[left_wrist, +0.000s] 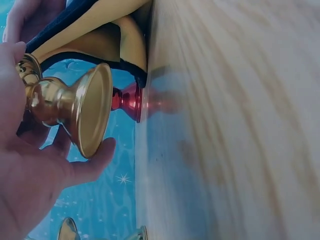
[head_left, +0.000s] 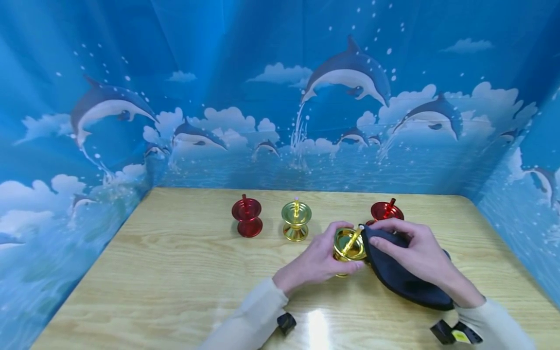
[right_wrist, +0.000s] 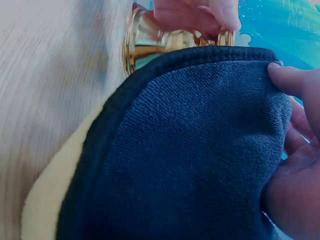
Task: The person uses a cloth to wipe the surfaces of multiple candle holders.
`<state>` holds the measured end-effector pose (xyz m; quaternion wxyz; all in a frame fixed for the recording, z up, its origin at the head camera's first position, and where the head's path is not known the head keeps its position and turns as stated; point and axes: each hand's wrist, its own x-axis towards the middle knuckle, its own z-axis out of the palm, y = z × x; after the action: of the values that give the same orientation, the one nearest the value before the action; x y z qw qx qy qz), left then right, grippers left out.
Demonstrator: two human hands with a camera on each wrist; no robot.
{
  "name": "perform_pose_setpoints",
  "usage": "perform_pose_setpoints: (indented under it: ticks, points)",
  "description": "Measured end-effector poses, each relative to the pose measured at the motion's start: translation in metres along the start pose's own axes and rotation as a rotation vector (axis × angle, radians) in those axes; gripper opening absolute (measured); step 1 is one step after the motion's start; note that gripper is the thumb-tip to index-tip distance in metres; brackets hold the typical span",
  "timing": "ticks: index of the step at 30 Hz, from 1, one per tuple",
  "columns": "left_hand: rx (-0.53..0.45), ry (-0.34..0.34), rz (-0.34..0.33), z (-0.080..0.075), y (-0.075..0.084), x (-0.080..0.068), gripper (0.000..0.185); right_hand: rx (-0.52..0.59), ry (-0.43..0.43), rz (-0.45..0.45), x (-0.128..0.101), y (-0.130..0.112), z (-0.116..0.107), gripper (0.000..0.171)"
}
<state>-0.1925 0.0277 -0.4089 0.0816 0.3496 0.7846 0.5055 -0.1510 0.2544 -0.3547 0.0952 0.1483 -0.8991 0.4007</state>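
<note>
My left hand [head_left: 316, 260] grips a shiny gold candle holder [head_left: 345, 253], fingers and thumb around its upper part. This holder has a shallow dish with a short slanting stick in it. In the left wrist view its flared foot [left_wrist: 94, 112] points toward the table, raised off it. My right hand [head_left: 417, 250] pinches a dark navy cloth [head_left: 402, 274] between thumb and fingers. The cloth's near corner is at the dish's rim, and its pale yellow underside [left_wrist: 95, 45] shows in the left wrist view. In the right wrist view the cloth [right_wrist: 190, 145] partly hides the holder.
A red candle holder [head_left: 248, 223] and a gold one [head_left: 296, 231] stand upright at the back of the wooden table [head_left: 175, 282]. Another red holder [head_left: 387, 211] stands behind the right hand, partly hidden. A blue dolphin curtain [head_left: 245, 63] encloses the back and sides.
</note>
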Motion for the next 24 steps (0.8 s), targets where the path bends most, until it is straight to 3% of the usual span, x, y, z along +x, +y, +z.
perform_pose_setpoints:
  ticks: [6,12,17,21,24]
  points:
    - [-0.001,-0.008,0.025,0.002,0.003,0.003,0.080,0.041,0.013,0.008,0.003,0.000,0.005,0.023]
    - [0.034,0.001,0.026,0.003,0.005,0.004,0.081,0.061,-0.054,0.005,0.006,0.004,0.006,0.028]
    - [0.090,-0.012,0.045,0.003,0.004,0.004,0.080,0.053,-0.103,-0.094,0.007,0.012,0.012,0.028]
    - [0.122,-0.019,0.053,0.002,0.004,0.004,0.080,0.004,-0.081,-0.196,0.008,0.016,0.019,0.026]
    - [0.117,-0.022,0.053,0.001,0.004,0.004,0.080,0.008,-0.075,-0.218,0.010,0.017,0.021,0.024]
